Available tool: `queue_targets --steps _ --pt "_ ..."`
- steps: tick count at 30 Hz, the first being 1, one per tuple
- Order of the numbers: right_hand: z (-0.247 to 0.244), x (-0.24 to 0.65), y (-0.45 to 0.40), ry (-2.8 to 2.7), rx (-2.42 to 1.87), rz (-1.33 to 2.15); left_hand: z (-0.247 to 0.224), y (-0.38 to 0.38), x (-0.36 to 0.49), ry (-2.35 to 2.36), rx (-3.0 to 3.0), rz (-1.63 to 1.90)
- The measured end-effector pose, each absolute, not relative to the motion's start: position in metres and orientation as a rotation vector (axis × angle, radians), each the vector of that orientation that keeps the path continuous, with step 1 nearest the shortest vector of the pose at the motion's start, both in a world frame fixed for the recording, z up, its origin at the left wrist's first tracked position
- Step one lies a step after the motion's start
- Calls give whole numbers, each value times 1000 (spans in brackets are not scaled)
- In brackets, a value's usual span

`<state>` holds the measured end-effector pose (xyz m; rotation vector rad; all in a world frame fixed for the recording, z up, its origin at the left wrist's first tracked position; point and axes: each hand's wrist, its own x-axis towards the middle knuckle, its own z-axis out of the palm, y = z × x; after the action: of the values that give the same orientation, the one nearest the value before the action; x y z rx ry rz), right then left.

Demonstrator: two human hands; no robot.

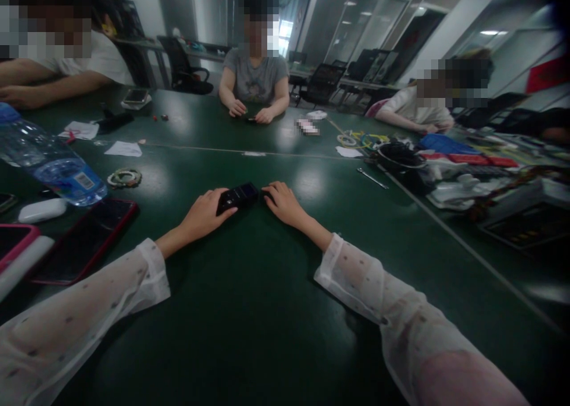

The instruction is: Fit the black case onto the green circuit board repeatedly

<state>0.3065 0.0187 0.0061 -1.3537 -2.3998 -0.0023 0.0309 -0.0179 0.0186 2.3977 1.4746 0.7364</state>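
Note:
My left hand [208, 211] is closed around a small black handheld device [243, 196] with a dark screen and buttons, lying low over the green table. Just past the device's right end, my right hand [284, 203] rests on the tabletop with bent fingers. Something small and dark shows between its thumb and fingers, too unclear to name. A narrow gap separates the right fingertips from the device.
On the left are a large water bottle [66, 168], a red-edged phone [86, 240], a white case [42, 210] and bracelets [125, 178]. To the right lie a wrench [373, 178] and cluttered cables [363, 139]. Several people sit around the green table [222, 323].

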Motion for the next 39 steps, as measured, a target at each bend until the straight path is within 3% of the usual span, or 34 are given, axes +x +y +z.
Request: queue_targets --steps 9,15,25,39 --pt "6 306 20 -2408 -1360 -3 25 -24 29 1429 2288 1131" --pt "7 306 19 -2409 -1354 -1 27 -24 26 1746 2119 1402" --pt "8 307 18 -2414 -1352 3 -8 6 7 1894 1809 1209" --pt "8 306 18 -2407 -1354 17 -2 3 8 1776 1976 1124"
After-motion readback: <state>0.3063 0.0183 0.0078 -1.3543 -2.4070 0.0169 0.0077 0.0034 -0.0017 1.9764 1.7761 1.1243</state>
